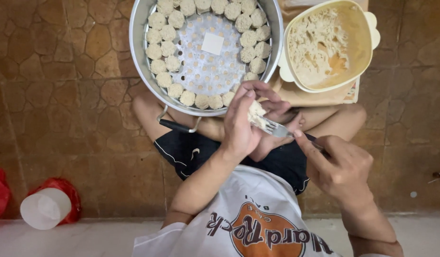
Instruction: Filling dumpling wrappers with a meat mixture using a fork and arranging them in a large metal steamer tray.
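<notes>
Seated cross-legged on a brown stone-pattern floor, I work over a round metal steamer pot [136, 52] whose perforated tray is ringed with small pale dumplings [159, 50]. My left hand [243, 124] is cupped and curled around a pale, half-filled dumpling wrapper [256, 114], held just below the pot's near rim. My right hand [341, 169] pinches the dark handle of a silver metal fork [276, 128], fingers closed on it. The fork's long axis runs from lower right up to the left, tines touching the filling in the wrapper, so the right hand lies to the right of the dumpling and a little lower. A cream plastic bowl of minced filling [324, 45] sits upper right, nearer the right hand.
</notes>
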